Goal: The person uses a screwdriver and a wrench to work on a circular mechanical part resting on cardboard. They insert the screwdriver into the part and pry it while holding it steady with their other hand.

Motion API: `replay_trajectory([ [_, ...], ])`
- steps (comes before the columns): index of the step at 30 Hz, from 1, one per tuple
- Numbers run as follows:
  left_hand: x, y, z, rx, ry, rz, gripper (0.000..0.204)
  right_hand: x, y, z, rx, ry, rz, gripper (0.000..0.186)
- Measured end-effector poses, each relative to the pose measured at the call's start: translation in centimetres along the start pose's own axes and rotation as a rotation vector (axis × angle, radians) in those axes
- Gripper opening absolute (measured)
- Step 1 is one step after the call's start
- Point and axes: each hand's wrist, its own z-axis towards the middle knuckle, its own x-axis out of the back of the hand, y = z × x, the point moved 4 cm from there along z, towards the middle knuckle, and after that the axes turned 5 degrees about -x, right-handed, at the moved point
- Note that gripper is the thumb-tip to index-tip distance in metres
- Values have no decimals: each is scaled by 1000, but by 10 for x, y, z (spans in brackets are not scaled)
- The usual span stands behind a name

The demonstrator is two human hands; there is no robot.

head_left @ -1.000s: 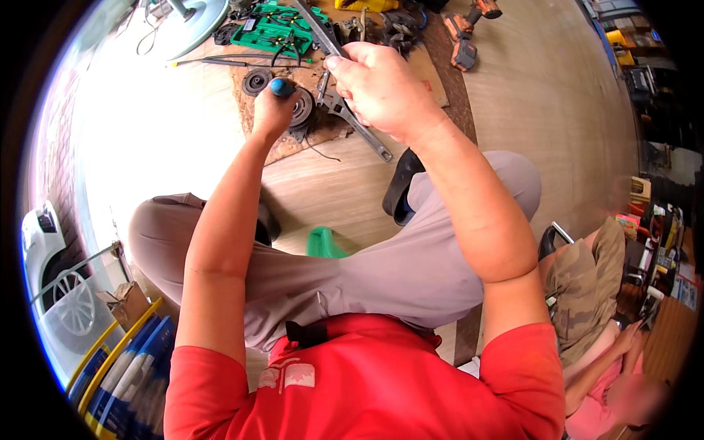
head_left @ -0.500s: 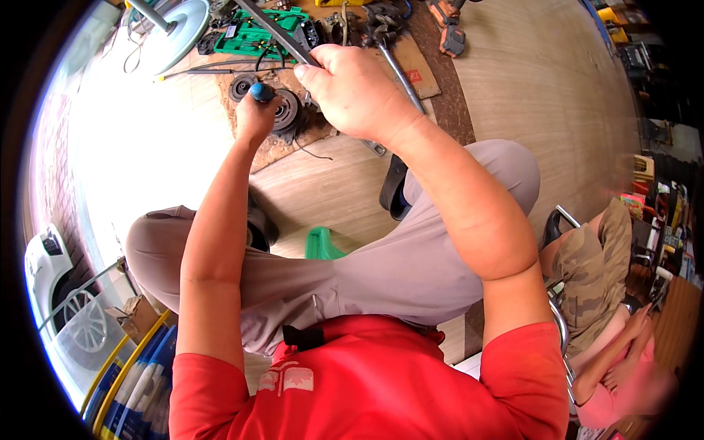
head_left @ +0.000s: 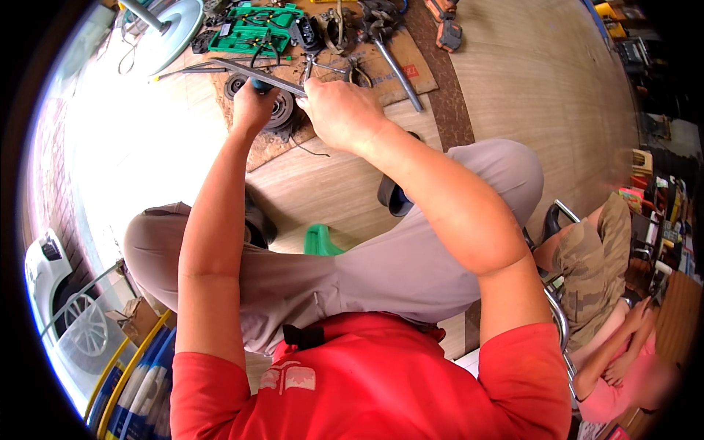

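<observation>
My left hand (head_left: pixel 253 111) is closed around a tool with a blue handle (head_left: pixel 258 83). The tool's lower part is hidden by the hand. Below it lies a round, grooved metal wheel like a pulley (head_left: pixel 283 110), with a thin wire coming off it. In my right hand (head_left: pixel 343 116) is one end of a long flat metal bar (head_left: pixel 275 81). The bar slants up to the left, across the top of the blue handle; whether the two touch I cannot tell. A smaller round part (head_left: pixel 234 85) sits to the left of the pulley.
Under the parts is a brown cardboard sheet (head_left: pixel 422 70). Beyond the hands lie a green tool case (head_left: pixel 255 29), pliers (head_left: pixel 358 75), a metal tube (head_left: pixel 398 75) and an orange-black power tool (head_left: pixel 448 33). A green stool (head_left: pixel 318 240) shows between my legs. Another person (head_left: pixel 623 367) sits at right.
The bar in my right hand has swung down from above and now lies across the blue handle. My right hand is slightly lower; my left hand has hardly moved.
</observation>
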Motion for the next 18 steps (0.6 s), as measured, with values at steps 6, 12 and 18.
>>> replay_trajectory([
  [6,-2,-7,1,24,-8,1,29,-10,0,2,-36,-4,8,31],
  [12,1,-4,0,40,10,8,31,-9,2,3,-25,42,37,29],
  [18,0,-5,1,27,15,5,31,-15,5,2,-47,63,67,29],
])
